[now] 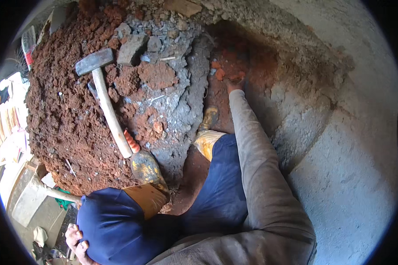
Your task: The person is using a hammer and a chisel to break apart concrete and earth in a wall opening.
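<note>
My right hand (pixel 236 84) reaches down into a dug trench (pixel 219 89), touching loose red soil beside a foundation wall. Its fingers are in shadow and partly hidden. Lumps of reddish clay (pixel 220 73) lie just left of it. My left hand (pixel 77 242) rests with its fingers spread over my left knee (pixel 109 222), holding nothing. On the heap of red soil (pixel 63 116) lies a sledgehammer (pixel 110 111) with a steel head and wooden handle. Half under its handle is a tool with an orange grip (pixel 131 141), perhaps a chisel.
A rough concrete wall (pixel 348 185) rises on the right. Broken concrete slab (pixel 197 86) edges the trench, with rubble (pixel 132 49) above it. My muddy left boot (pixel 149 169) stands on the heap, my right boot (pixel 209 117) in the trench. A wooden handle (pixel 61 194) juts past my knee.
</note>
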A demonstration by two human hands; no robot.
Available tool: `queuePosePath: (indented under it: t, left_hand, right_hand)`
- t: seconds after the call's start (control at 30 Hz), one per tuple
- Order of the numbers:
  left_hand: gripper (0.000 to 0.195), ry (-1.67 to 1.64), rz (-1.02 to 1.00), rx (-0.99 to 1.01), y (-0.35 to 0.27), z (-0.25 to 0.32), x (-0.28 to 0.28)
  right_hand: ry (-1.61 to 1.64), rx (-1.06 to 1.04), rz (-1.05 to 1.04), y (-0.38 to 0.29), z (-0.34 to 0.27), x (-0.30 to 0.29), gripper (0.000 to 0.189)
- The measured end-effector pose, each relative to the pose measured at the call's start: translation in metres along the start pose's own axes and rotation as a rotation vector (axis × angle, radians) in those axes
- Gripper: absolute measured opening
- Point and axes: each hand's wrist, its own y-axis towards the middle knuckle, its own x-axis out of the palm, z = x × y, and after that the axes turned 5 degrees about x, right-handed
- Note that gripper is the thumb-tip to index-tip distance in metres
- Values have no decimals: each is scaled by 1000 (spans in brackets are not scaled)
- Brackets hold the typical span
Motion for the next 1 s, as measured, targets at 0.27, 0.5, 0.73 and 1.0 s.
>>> queuePosePath:
  t: [0.27, 0.5, 0.73, 1.0]
  left_hand:
    - [61, 191, 12, -38, 64, 46, 32]
    - [61, 227, -42, -23, 66, 54, 38]
    - [59, 216, 2, -28, 63, 54, 29]
    - [54, 197, 3, -12, 59, 54, 33]
  right_hand:
    - [-372, 342, -40, 99, 69, 26, 77]
    - [-789, 190, 194, 69, 62, 38, 35]
    - [-288, -201, -175, 0, -14, 0, 30]
    - [-871, -310, -155, -2, -51, 35, 54]
